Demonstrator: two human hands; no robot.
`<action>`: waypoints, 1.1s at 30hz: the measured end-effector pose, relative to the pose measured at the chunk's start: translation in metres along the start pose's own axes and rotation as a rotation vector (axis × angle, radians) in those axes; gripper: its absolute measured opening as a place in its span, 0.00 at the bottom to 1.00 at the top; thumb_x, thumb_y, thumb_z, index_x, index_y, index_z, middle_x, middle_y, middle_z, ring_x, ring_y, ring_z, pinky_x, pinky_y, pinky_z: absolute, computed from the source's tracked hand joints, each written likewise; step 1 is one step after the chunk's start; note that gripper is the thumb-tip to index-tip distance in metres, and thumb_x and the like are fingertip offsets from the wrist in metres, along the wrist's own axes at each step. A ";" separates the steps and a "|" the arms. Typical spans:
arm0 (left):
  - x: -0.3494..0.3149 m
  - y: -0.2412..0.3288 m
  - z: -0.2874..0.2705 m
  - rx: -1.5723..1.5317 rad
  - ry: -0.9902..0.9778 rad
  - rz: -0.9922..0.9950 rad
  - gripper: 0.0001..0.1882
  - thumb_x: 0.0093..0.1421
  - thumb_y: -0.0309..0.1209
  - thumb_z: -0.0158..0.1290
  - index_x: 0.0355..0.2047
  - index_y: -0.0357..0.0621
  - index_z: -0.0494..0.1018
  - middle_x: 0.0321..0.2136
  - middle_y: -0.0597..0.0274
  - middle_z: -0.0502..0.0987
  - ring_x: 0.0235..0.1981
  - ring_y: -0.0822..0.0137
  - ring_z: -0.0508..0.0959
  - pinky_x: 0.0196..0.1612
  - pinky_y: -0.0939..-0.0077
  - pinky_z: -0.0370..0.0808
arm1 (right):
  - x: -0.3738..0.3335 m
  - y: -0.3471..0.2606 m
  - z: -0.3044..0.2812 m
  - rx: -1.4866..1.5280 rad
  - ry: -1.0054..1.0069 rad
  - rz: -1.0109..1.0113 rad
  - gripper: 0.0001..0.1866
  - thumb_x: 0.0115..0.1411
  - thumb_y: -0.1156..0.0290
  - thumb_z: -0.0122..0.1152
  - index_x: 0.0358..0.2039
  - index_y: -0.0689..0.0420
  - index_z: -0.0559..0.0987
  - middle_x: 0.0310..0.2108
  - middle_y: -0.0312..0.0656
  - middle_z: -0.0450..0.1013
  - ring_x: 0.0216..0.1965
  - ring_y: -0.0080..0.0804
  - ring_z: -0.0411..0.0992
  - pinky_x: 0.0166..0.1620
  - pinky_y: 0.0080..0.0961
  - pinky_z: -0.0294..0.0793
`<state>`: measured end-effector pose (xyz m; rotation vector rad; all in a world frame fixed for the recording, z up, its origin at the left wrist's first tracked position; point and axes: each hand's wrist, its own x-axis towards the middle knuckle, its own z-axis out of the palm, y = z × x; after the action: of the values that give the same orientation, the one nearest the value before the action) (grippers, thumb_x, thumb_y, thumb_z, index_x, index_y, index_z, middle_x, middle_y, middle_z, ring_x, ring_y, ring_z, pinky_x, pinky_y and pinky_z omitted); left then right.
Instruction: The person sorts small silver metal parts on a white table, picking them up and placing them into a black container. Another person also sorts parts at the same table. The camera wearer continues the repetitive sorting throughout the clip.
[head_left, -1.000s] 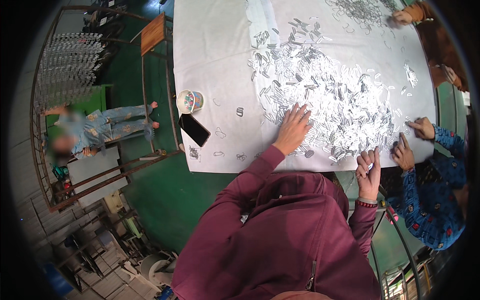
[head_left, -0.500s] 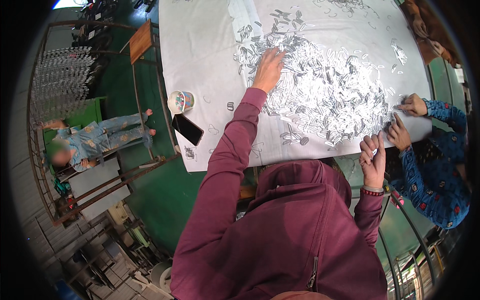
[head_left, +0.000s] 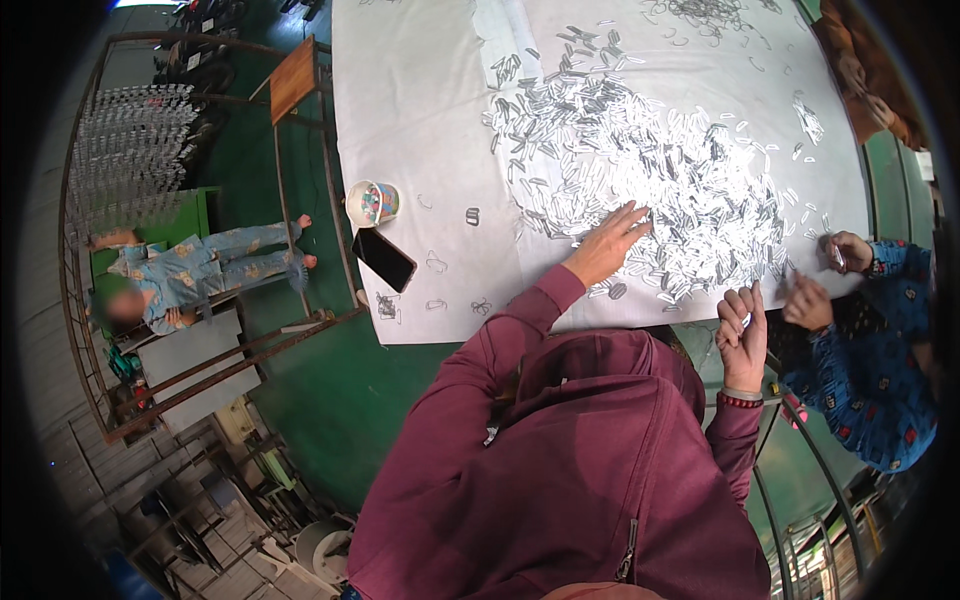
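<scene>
A broad heap of small, shiny, oblong pieces [head_left: 690, 190], silver and dark grey, is spread over the white-covered table [head_left: 420, 110]. My left hand [head_left: 608, 245] reaches onto the heap's near left edge, fingers stretched out and touching the pieces. Whether a piece is under its fingertips cannot be seen. My right hand [head_left: 741, 335] is at the table's near edge, palm up, with its fingers curled and the index finger raised. A bit of white shows between those fingers, looking like one of the oblong pieces. A red beaded bracelet [head_left: 740, 400] circles my right wrist.
A tub of colourful bits [head_left: 372, 204] and a dark phone [head_left: 384, 260] lie at the table's left edge. Close on my right, a co-worker in a blue patterned sleeve [head_left: 840, 375] handles pieces. Another person's hands [head_left: 868, 95] are at the far right. Thin wire loops [head_left: 710, 12] lie farther back.
My left hand has come back from the heap's far left to its near edge. My right hand has stayed nearly in place, lowering slightly. The co-worker's hands have drawn back from the heap.
</scene>
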<state>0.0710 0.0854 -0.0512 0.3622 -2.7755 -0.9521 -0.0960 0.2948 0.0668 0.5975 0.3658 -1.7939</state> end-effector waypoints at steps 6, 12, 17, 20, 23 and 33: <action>-0.047 0.019 -0.014 -0.028 0.110 -0.015 0.31 0.46 0.12 0.43 0.54 0.38 0.63 0.57 0.55 0.62 0.62 0.53 0.58 0.62 0.60 0.59 | 0.001 0.000 0.005 0.006 -0.029 0.021 0.19 0.68 0.63 0.43 0.20 0.52 0.57 0.19 0.32 0.50 0.19 0.19 0.50 0.16 0.16 0.45; -0.080 0.009 -0.017 0.179 0.199 -0.417 0.29 0.50 0.16 0.43 0.55 0.27 0.60 0.59 0.37 0.56 0.63 0.40 0.52 0.63 0.55 0.54 | -0.004 0.001 0.005 0.018 -0.011 -0.013 0.18 0.68 0.63 0.43 0.21 0.53 0.59 0.19 0.32 0.49 0.19 0.18 0.48 0.16 0.17 0.43; -0.034 -0.002 0.021 0.132 0.179 -0.298 0.25 0.54 0.21 0.41 0.54 0.23 0.60 0.59 0.36 0.55 0.63 0.41 0.51 0.64 0.53 0.51 | 0.007 0.010 0.000 0.002 0.139 -0.049 0.12 0.68 0.64 0.43 0.31 0.58 0.66 0.24 0.36 0.57 0.25 0.24 0.55 0.24 0.19 0.57; 0.004 0.022 0.010 -0.014 0.265 -0.292 0.31 0.46 0.14 0.43 0.56 0.32 0.62 0.58 0.38 0.57 0.63 0.42 0.51 0.64 0.54 0.50 | 0.007 0.013 0.000 -0.118 0.183 -0.074 0.12 0.68 0.64 0.43 0.36 0.59 0.69 0.30 0.41 0.63 0.31 0.29 0.59 0.33 0.23 0.63; 0.007 0.030 0.004 -0.030 0.306 -0.229 0.31 0.46 0.14 0.43 0.55 0.35 0.64 0.57 0.41 0.59 0.63 0.43 0.52 0.64 0.54 0.51 | 0.004 0.017 0.000 -0.234 0.159 -0.096 0.11 0.67 0.66 0.45 0.42 0.60 0.70 0.37 0.44 0.68 0.36 0.33 0.63 0.40 0.27 0.67; -0.039 -0.117 -0.066 0.173 0.147 -0.191 0.23 0.54 0.34 0.56 0.52 0.58 0.71 0.58 0.60 0.64 0.61 0.47 0.58 0.61 0.57 0.59 | 0.001 0.006 0.006 -0.450 0.027 0.007 0.10 0.66 0.68 0.46 0.44 0.59 0.69 0.31 0.41 0.67 0.17 0.16 0.57 0.11 0.10 0.59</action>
<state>0.1444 -0.0316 -0.0763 0.7047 -2.7304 -0.6915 -0.0919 0.2892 0.0710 0.3039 0.7590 -1.6249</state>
